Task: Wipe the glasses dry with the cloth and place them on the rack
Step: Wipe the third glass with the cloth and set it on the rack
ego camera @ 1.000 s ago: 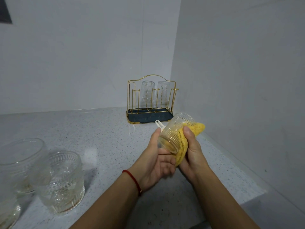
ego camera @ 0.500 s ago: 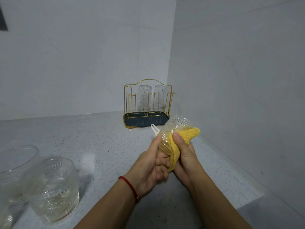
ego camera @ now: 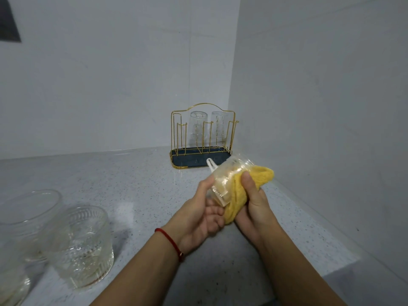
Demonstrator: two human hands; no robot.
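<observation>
The right hand point(ego camera: 254, 204) has its thumb and fingers wrapped around a yellow cloth point(ego camera: 239, 195), pressing it against a clear ribbed glass point(ego camera: 227, 180) held tilted above the counter point(ego camera: 143, 184). The left hand point(ego camera: 198, 215) cups the glass from the other side, thumb along its wall. At the counter's back right corner stands a gold wire rack point(ego camera: 203, 138) with two glasses point(ego camera: 208, 129) upside down on it. Near the left edge sit more glasses point(ego camera: 81, 246), upright and close together
</observation>
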